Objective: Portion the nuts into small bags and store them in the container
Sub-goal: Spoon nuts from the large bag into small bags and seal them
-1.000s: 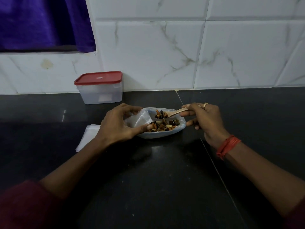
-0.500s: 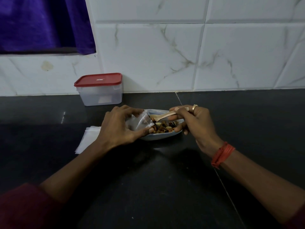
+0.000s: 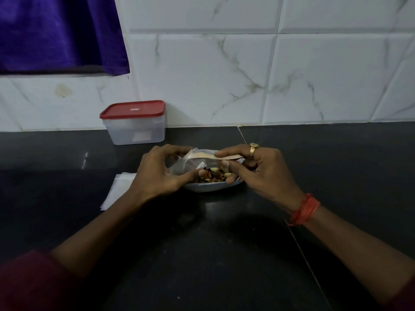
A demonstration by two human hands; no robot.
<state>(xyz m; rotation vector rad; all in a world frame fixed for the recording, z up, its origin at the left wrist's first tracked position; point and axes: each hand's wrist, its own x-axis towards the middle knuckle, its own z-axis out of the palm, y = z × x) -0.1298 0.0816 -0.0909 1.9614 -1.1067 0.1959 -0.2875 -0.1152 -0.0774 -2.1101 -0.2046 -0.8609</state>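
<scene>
Head view. A small clear bag (image 3: 187, 164) is gripped by the left hand (image 3: 157, 176). The thumb is pressed against the bag's near side and the curled fingers are closed over its far side, so the mouth is held open toward the right. The bag is held just above the left part of a pale bowl (image 3: 208, 189), which stands on the black counter (image 3: 202, 254) in front of the person.

Mixed nuts (image 3: 214, 175) are seen in the bowl, between the two hands. Whether any nuts are inside the bag cannot be told.

A wooden spoon (image 3: 224, 156) is pinched by the right hand (image 3: 260, 176), with the forefinger laid along the top of the handle and the thumb underneath. The remaining fingers are curled below, over the bowl's right side. The spoon is held nearly level, with its front end at the mouth of the bag. Its load cannot be made out.

A gold ring (image 3: 253, 146) is worn on the right hand and a red band (image 3: 305, 208) on the right wrist. A dark red sleeve (image 3: 27, 283) is noted on the left arm.

A clear container (image 3: 134, 133) with its red lid (image 3: 132, 108) fitted stands at the back of the counter against the tiled wall (image 3: 314, 75), behind and left of the bowl and apart from it. A flat white stack (image 3: 116, 191) lies on the counter just left of the left wrist. A purple curtain (image 3: 56, 32) hangs at upper left.
</scene>
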